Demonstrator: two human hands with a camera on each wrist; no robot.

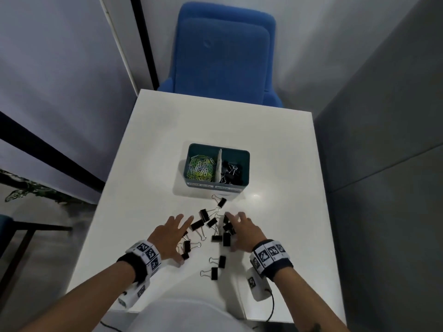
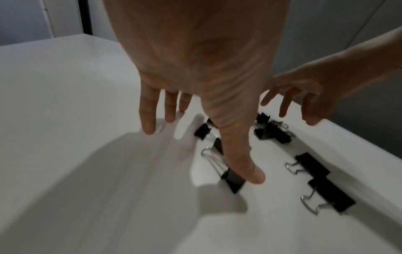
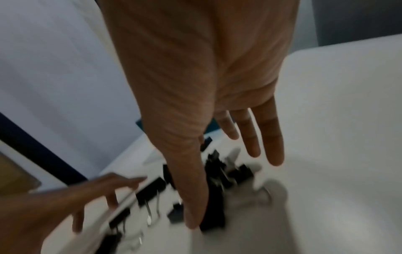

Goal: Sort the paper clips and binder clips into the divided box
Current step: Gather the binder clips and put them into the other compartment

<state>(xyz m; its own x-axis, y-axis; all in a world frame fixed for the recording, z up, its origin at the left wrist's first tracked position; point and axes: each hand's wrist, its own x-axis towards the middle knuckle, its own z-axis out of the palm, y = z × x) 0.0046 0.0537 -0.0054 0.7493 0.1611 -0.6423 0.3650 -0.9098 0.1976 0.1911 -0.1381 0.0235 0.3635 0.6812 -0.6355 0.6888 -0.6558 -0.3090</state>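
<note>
Both hands palm-down, fingers spread: L hand (image 1: 170,238) & R hand (image 1: 244,232), gripping nothing

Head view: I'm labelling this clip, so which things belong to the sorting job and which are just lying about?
Job:
divided box
paper clips, left compartment
binder clips, right compartment
loose binder clips on the table
left hand
right hand

Lying about:
blue chair
white table
</note>
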